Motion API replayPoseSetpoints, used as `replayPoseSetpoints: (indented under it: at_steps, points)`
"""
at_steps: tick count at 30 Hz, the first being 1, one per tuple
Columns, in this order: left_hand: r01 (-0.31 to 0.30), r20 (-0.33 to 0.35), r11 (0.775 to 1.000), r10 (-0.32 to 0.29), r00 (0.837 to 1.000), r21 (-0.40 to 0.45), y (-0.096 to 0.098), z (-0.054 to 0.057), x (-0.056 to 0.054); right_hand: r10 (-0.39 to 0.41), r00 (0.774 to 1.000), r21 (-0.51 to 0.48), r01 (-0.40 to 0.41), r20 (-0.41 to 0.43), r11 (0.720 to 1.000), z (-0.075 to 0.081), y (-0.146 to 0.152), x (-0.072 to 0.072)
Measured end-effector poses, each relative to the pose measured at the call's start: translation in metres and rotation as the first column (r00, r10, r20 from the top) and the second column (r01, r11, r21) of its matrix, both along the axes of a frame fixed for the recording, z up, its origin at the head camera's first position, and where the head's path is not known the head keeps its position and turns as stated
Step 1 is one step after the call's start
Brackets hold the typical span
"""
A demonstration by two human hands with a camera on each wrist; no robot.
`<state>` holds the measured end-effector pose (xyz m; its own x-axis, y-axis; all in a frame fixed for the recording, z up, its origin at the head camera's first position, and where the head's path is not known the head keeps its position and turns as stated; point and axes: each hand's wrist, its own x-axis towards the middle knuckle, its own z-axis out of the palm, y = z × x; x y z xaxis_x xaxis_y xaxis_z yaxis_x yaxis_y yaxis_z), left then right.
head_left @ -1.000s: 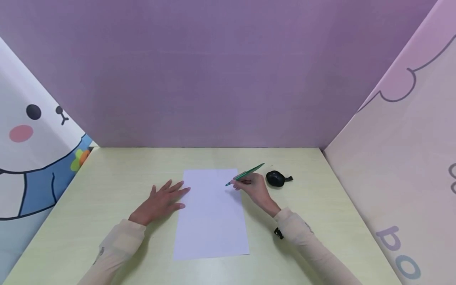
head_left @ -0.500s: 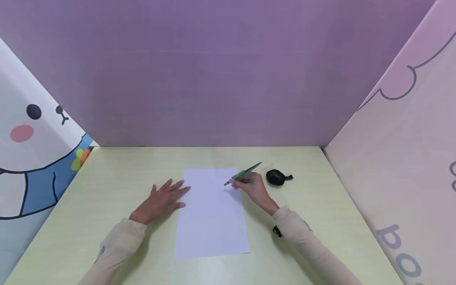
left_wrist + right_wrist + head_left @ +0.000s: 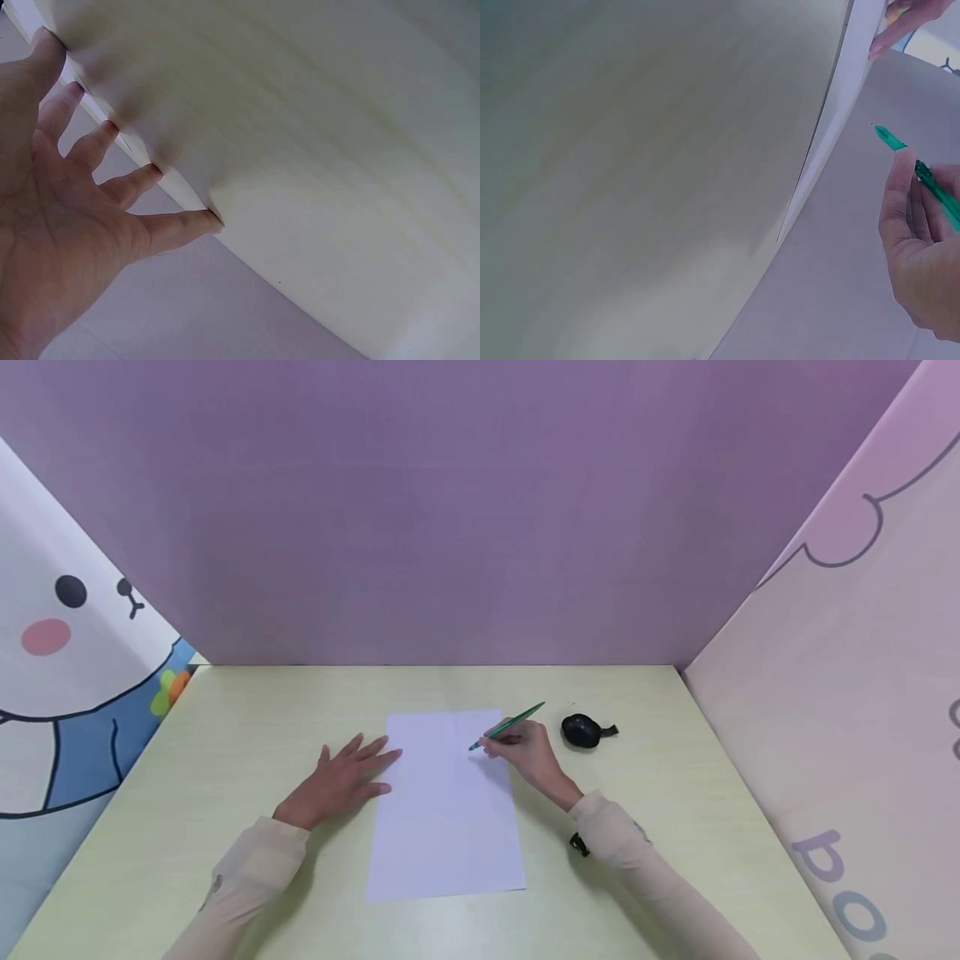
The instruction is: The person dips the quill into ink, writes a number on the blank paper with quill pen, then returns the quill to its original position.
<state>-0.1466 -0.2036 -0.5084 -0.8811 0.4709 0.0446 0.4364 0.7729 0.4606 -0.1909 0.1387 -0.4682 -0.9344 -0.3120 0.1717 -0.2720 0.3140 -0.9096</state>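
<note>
Pale sleeves [image 3: 258, 864]: one left, one right of the white sheet [image 3: 446, 827], both reaching in from its near side.
White sheet: flat on the light table [image 3: 300, 693], its long sides running away from the person.
Left hand [image 3: 341, 785]: at the sheet's left edge, fingers spread and holding nothing; thumb and index finger rest on the paper.
Right hand [image 3: 531, 756]: over the sheet's right edge, pinching the pen between thumb and fingers.
Green pen [image 3: 519, 719]: above the sheet's far right part, slanted, its tip pointing down-left and apart from the paper.
Black rounded object [image 3: 581, 732]: on the table, right of the sheet's far end, with a short tab.
Purple wall [image 3: 450, 527]: beyond the sheet's far edge.
</note>
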Motion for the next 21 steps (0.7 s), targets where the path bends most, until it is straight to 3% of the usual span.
replayPoseSetpoints:
  at_steps: [5,13,21]
  points:
    - [-0.001,0.008,1.000,0.001,1.000,-0.004,-0.001,0.000,0.000,0.012,1.000,0.031,-0.012,0.001,0.999,0.010,-0.002,0.003]
    - [-0.004,0.017,1.000,0.004,1.000,0.003,0.000,0.002,0.001,0.021,0.999,0.019,-0.021,-0.039,1.000,-0.010,-0.003,-0.005]
    - [-0.005,0.022,1.000,0.005,1.000,0.005,0.000,0.003,0.001,0.021,0.998,0.011,-0.020,-0.066,1.000,-0.012,-0.005,-0.006]
